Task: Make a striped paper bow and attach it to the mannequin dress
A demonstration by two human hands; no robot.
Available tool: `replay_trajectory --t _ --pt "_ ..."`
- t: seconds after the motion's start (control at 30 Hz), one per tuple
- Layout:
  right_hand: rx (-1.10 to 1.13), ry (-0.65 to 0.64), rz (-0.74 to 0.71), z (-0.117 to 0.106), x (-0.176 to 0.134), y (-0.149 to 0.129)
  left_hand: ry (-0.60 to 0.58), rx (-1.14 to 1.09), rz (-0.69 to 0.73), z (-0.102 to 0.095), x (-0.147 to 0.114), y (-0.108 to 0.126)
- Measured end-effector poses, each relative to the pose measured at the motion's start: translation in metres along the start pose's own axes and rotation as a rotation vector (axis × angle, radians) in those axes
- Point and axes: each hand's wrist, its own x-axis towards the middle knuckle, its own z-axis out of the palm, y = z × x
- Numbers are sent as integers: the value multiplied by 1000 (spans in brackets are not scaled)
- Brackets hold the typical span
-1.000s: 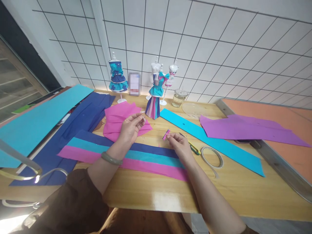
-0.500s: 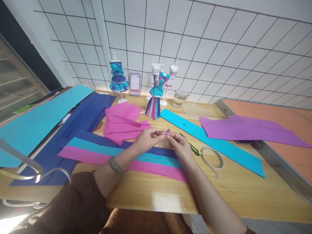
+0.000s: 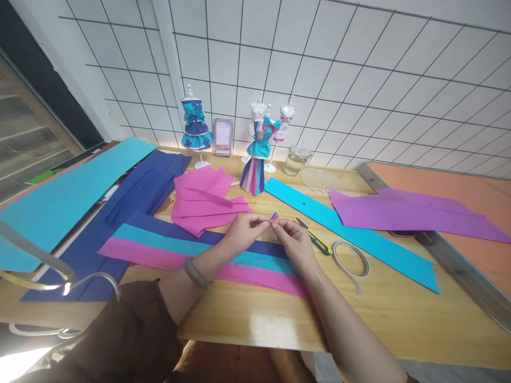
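Between my two hands is a small striped strip [image 3: 274, 216] in blue, teal and pink. My left hand [image 3: 248, 229] pinches it from the left with thumb and forefinger. From the other side my right hand [image 3: 293, 238] pinches the same piece, fingertips nearly touching the left ones. Much of the strip is covered by the fingers. Under both wrists lies a long band of crepe paper [image 3: 159, 246] striped navy, teal and pink. Just right of my right hand are a green-and-yellow utility knife [image 3: 319, 244] and a roll of tape [image 3: 351, 259].
Crumpled pink paper [image 3: 203, 199] and navy paper [image 3: 120, 218] lie to the left. Dressed mini mannequins [image 3: 195, 125] and a lidded glass [image 3: 297, 160] stand along the wall. A teal strip [image 3: 375, 244] crosses the right side, near purple paper [image 3: 415, 218] over a metal-edged board.
The view has shifted slightly, so things sit a little further right. Both hands keep pinching the small strip, with the fingertips slightly adjusted.
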Motion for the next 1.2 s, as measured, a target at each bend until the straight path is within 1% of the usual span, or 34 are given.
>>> replay_trajectory --t 0.13,0.3,0.43,0.53,0.63,0.77,0.9,1.07,1.2 --pt "-15 11 14 0 0 2 10 80 15 1 -3 2" --pt "-104 41 25 -1 -1 1 28 115 25 1 -5 5" --pt "-177 28 -9 -1 -2 0 34 183 38 0 -6 6" --pt "-168 -4 -57 0 -2 1 45 215 51 -1 -5 5" --pt "-141 -30 -30 2 -2 2 65 191 36 -2 -3 2" --pt "-115 -8 -1 3 -2 1 66 156 19 -2 -2 1" --pt "-97 8 -23 2 -2 0 52 206 6 -1 -3 2" --pt "-169 33 -32 1 -1 1 48 262 -22 0 -6 3" --pt "-193 9 -45 0 -2 1 63 285 -4 -2 -5 4"
